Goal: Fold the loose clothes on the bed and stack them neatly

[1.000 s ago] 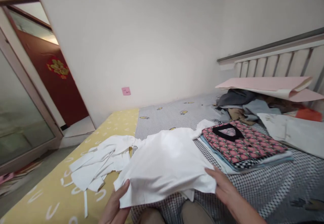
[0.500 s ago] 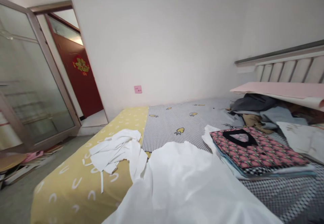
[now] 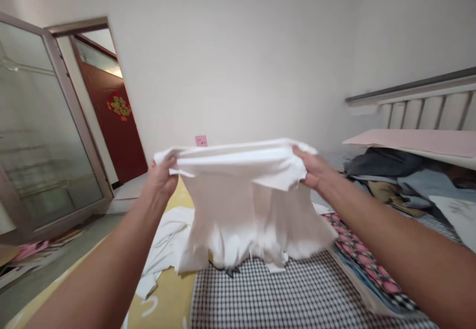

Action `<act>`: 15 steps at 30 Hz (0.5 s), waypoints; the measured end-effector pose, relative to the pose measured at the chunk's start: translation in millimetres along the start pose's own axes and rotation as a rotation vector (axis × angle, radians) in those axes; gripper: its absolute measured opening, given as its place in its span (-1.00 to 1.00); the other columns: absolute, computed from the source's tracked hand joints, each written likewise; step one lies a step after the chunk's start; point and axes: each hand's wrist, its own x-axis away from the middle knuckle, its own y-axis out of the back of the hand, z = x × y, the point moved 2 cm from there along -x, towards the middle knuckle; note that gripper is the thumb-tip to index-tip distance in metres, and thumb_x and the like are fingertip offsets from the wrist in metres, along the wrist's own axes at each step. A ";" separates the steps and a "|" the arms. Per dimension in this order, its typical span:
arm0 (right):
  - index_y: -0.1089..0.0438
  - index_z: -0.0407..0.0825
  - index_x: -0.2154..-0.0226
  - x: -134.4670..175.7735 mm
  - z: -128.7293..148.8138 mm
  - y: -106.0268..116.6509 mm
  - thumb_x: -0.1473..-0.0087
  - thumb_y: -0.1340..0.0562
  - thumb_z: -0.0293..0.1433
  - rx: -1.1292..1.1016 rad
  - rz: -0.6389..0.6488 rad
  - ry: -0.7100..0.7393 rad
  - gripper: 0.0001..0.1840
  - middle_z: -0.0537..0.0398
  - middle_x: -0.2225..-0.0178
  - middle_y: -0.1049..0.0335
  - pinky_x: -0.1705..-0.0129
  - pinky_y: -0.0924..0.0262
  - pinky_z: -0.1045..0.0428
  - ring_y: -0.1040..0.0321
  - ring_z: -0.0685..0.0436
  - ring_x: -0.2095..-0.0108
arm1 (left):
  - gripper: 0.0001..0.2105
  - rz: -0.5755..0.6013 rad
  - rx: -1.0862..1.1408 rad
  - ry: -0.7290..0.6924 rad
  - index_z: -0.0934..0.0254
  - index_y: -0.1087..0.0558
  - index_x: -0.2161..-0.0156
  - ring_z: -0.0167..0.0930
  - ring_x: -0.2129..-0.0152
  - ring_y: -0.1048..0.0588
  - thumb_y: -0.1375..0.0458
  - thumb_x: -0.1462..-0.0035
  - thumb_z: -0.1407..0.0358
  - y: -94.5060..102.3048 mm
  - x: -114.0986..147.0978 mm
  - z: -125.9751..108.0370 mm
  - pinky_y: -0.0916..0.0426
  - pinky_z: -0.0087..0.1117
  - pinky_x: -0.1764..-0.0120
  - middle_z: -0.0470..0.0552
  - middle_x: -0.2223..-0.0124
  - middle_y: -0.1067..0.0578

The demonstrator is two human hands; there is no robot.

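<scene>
A white shirt (image 3: pixel 230 200) is stretched wide between my two hands above the bed, its upper edge pulled nearly straight and its lower part hanging down. My left hand (image 3: pixel 164 174) is closed on the shirt's upper left corner. At the upper right, my right hand (image 3: pixel 312 166) pinches the fabric. The hanging hem meets the bedding, with motion blur along it. Crumpled white cloth (image 3: pixel 173 230) lies on the bed at the left; whether it belongs to the shirt cannot be told.
Beneath my right forearm is a folded stack with a pink patterned garment (image 3: pixel 357 247) on top. Dark and grey clothes (image 3: pixel 383 163) lie heaped under a pink board (image 3: pixel 412 138) by the radiator. The bed has yellow (image 3: pixel 173 294) and checked bedding (image 3: pixel 256 294). A glass door (image 3: pixel 48 136) stands at left.
Both hands have come into view, gripping the white shirt. The shirt, spread flat on the bed before, is now lifted and stretched, uncovering checked bedding in front.
</scene>
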 end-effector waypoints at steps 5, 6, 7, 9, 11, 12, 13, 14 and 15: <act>-0.47 -0.09 0.11 -4.0 58.2 -18.4 -0.31 -0.15 -0.46 -0.049 0.178 0.290 -0.81 0.07 0.40 -0.61 0.19 -0.53 0.00 -0.57 -0.07 0.41 | -0.64 0.077 -0.048 -0.160 0.27 -0.42 0.33 -0.43 0.38 -0.52 -0.22 0.27 0.68 -25.9 3.0 -48.2 -0.48 -0.39 0.24 -0.13 0.36 -0.55; -0.48 -0.08 0.11 1.2 51.3 -5.8 -0.30 -0.16 -0.45 -0.031 0.200 0.273 -0.81 0.05 0.38 -0.62 0.19 -0.53 -0.01 -0.58 -0.09 0.40 | -0.65 0.082 -0.086 -0.124 0.30 -0.45 0.33 -0.43 0.40 -0.52 -0.25 0.29 0.65 -15.9 15.6 -45.3 -0.48 -0.41 0.30 -0.10 0.36 -0.56; -0.48 -0.07 0.09 6.7 38.4 10.3 -0.28 -0.19 -0.44 -0.010 0.206 0.238 -0.81 0.03 0.36 -0.63 0.21 -0.54 -0.02 -0.59 -0.11 0.39 | -0.66 0.079 -0.124 -0.066 0.32 -0.47 0.32 -0.42 0.44 -0.51 -0.27 0.31 0.63 -1.9 29.8 -36.9 -0.47 -0.43 0.35 -0.09 0.37 -0.57; -0.48 -0.07 0.05 18.0 -2.8 49.2 -0.21 -0.26 -0.41 0.029 0.171 0.094 -0.76 -0.03 0.31 -0.64 0.22 -0.55 -0.04 -0.60 -0.18 0.35 | -0.65 0.025 -0.211 0.121 0.31 -0.50 0.31 -0.41 0.52 -0.50 -0.32 0.33 0.56 35.2 61.3 -5.0 -0.44 -0.44 0.46 -0.07 0.40 -0.58; -0.45 -0.12 -0.03 29.7 -56.7 94.0 -0.13 -0.34 -0.40 0.081 0.045 -0.117 -0.61 -0.10 0.30 -0.64 0.21 -0.55 -0.07 -0.61 -0.24 0.32 | -0.65 0.039 -0.308 0.343 0.31 -0.52 0.26 -0.39 0.54 -0.52 -0.37 0.27 0.49 77.8 96.6 41.8 -0.44 -0.43 0.47 -0.03 0.38 -0.61; -0.42 -0.17 -0.07 36.4 -85.4 117.3 -0.10 -0.36 -0.43 0.117 -0.042 -0.244 -0.54 -0.13 0.32 -0.64 0.21 -0.55 -0.09 -0.61 -0.27 0.33 | -0.65 0.046 -0.353 0.441 0.31 -0.52 0.25 -0.35 0.53 -0.55 -0.39 0.26 0.48 100.3 115.0 67.5 -0.46 -0.40 0.46 0.00 0.37 -0.62; -0.37 -0.21 -0.11 43.8 -113.4 140.2 -0.07 -0.36 -0.46 0.143 -0.114 -0.371 -0.46 -0.16 0.34 -0.64 0.19 -0.54 -0.11 -0.61 -0.30 0.34 | -0.65 0.044 -0.385 0.546 0.31 -0.52 0.26 -0.29 0.51 -0.57 -0.38 0.27 0.51 123.1 133.6 93.1 -0.48 -0.35 0.43 0.03 0.37 -0.63; -0.30 -0.23 -0.18 51.5 -139.3 161.5 -0.04 -0.36 -0.48 0.147 -0.141 -0.479 -0.37 -0.17 0.33 -0.64 0.16 -0.53 -0.14 -0.62 -0.31 0.32 | -0.66 0.018 -0.407 0.658 0.31 -0.52 0.29 -0.22 0.49 -0.59 -0.35 0.30 0.56 145.9 151.8 117.2 -0.50 -0.29 0.41 0.06 0.40 -0.63; -0.25 -0.22 -0.22 59.2 -162.2 181.6 0.00 -0.38 -0.50 0.155 -0.163 -0.563 -0.27 -0.16 0.33 -0.64 0.14 -0.53 -0.17 -0.61 -0.33 0.30 | -0.70 -0.041 -0.439 0.769 0.31 -0.51 0.38 -0.15 0.53 -0.59 -0.31 0.34 0.58 168.2 169.1 138.5 -0.50 -0.23 0.45 0.08 0.48 -0.61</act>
